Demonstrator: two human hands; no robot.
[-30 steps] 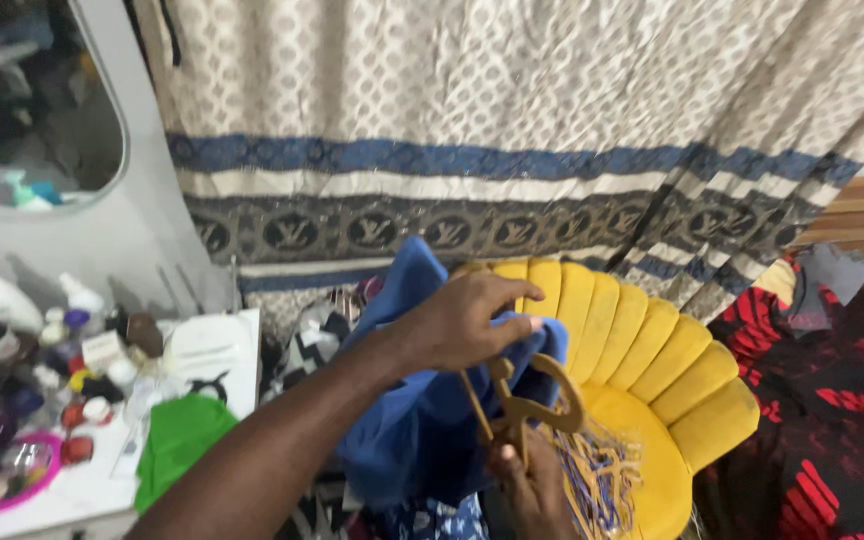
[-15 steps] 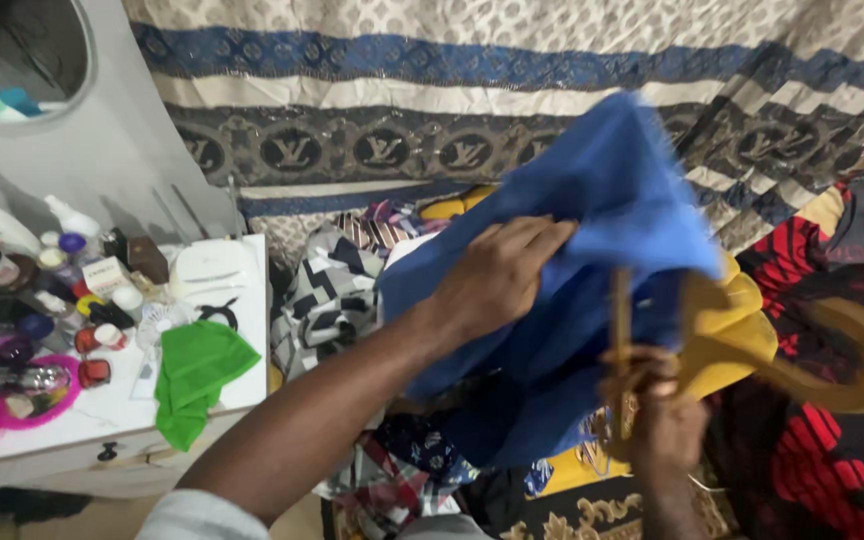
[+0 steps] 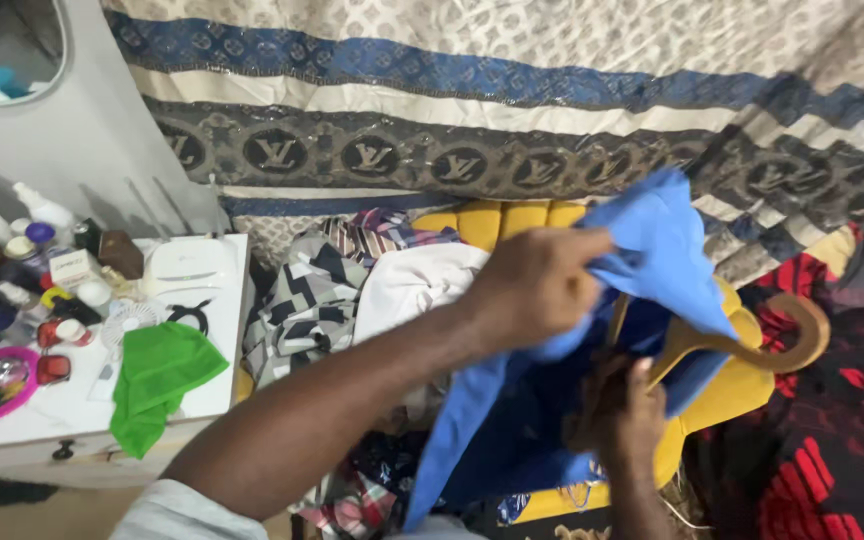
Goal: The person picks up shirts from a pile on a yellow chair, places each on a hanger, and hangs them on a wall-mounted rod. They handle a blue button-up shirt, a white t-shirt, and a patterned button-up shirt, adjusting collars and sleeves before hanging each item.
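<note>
Over the yellow chair (image 3: 742,390), right in the middle of the view, the blue garment (image 3: 667,250) hangs bunched between two hands, draped partly over a wooden hanger (image 3: 752,345) whose curved hook points off to the right. The left hand (image 3: 537,285) is closed on a fold of the blue cloth up near its top edge, fingers pinched tight into the fabric; the right hand (image 3: 622,415) sits lower, wrapped around the hanger's wooden bar with cloth gathered about it. That fabric looks soft and limp, light enough to lift with a pinch, and it sags wherever nothing supports it, so a grip at the collar or shoulder seam would probably give more control than a handful of loose middle. The hanger is the opposite: stiff, smooth wood, likely a bit slippery under cloth, best taken at the bar or just under the hook. Behind, a pile of patterned clothes (image 3: 322,290) and a white garment (image 3: 417,280) lie heaped on the chair, below a patterned curtain (image 3: 472,90). To the left a white dresser top (image 3: 197,395) carries a green cloth (image 3: 157,375) and a scatter of small bottles and jars (image 3: 32,260).
</note>
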